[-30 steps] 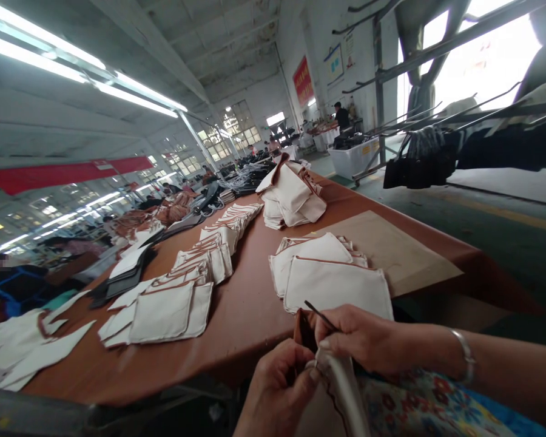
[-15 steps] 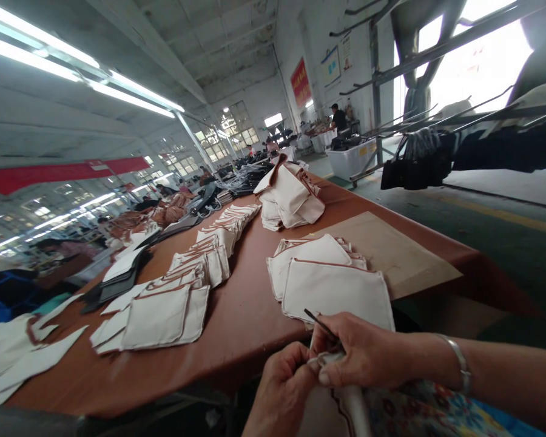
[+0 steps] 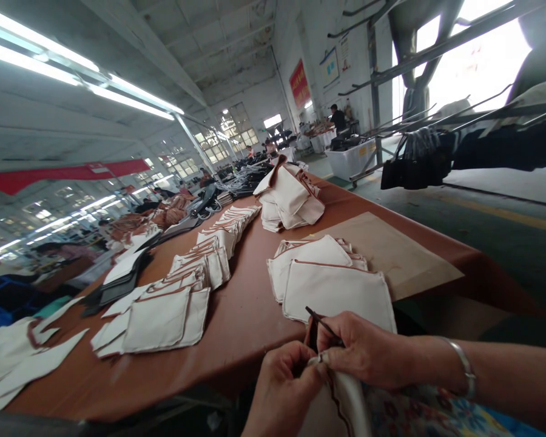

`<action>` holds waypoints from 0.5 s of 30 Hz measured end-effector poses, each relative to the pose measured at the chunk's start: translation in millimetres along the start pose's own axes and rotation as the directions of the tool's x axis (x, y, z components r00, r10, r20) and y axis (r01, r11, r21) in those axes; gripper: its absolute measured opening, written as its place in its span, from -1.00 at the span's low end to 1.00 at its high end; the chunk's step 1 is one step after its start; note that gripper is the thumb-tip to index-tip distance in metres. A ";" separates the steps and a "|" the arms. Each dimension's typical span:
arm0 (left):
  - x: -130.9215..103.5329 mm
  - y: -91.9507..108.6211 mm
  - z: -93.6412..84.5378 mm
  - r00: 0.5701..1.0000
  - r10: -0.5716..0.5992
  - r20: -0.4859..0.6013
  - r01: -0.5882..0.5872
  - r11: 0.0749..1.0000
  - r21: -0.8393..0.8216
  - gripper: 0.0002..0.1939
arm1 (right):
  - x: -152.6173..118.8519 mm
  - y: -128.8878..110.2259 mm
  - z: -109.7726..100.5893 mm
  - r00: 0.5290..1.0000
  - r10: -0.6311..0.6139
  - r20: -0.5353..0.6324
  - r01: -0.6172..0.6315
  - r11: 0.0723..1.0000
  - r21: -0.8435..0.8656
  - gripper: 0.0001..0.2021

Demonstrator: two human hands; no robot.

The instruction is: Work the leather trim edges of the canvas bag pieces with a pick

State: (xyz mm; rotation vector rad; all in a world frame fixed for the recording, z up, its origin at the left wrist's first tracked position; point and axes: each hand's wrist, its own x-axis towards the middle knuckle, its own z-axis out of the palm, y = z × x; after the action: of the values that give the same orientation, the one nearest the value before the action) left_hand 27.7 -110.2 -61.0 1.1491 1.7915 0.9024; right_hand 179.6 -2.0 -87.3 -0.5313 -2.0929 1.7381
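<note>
My left hand (image 3: 282,382) pinches the edge of a cream fabric piece (image 3: 321,413) with a brown seam, which hangs below the table's front edge. Meeting it fingertip to fingertip, my right hand (image 3: 368,352) is closed on the same piece. A thin dark pointed tool (image 3: 316,317) sticks out from the right fingers, its tip up and to the left; the rest of it is hidden in the hand. Just beyond my hands lies a stack of cream fabric pouches (image 3: 339,288) with brown top edging.
A brown-covered table (image 3: 250,303) carries rows of cream pouches (image 3: 157,318) on the left and a heaped pile (image 3: 289,197) farther back. Brown paper (image 3: 391,252) lies at right. Beyond are dark pieces (image 3: 122,279) and a metal rack (image 3: 375,91) with black bags (image 3: 418,161).
My hands have shifted slightly on the fabric, which shows more of its brown part behind the tool. My right wrist sits a little lower. The pouches on the table have not moved.
</note>
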 end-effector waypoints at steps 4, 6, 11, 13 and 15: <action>-2.2 5.6 4.7 0.998 0.033 -0.048 -0.025 0.985 0.170 -0.81 | -6.2 -8.8 -0.6 0.998 -0.070 0.005 0.070 0.994 -0.080 -0.94; -4.3 5.1 7.9 0.985 0.164 -0.053 -0.147 0.958 0.248 -0.83 | -8.5 -10.7 -2.3 0.994 -0.109 0.011 0.109 0.985 -0.135 -0.92; -9.1 0.4 12.9 0.906 0.424 -0.001 -0.398 0.849 0.347 -0.78 | -9.9 -8.7 -7.3 0.990 -0.057 0.127 0.070 0.992 -0.101 -0.93; -8.4 -1.0 12.9 0.926 0.377 -0.021 -0.346 0.868 0.356 -0.76 | -10.9 -8.2 -7.6 0.988 -0.080 0.131 0.094 0.990 -0.104 -0.93; -5.4 -2.7 11.9 0.978 0.209 -0.023 -0.199 0.957 0.213 -0.78 | -12.4 -8.5 -7.2 0.982 -0.166 0.089 0.177 0.975 -0.134 -0.94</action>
State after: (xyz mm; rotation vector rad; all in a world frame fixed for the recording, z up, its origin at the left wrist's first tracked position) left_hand 38.8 -114.4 -67.0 1.4807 1.8631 0.8786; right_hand 193.5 -3.6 -78.2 -0.3142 -2.2554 1.5446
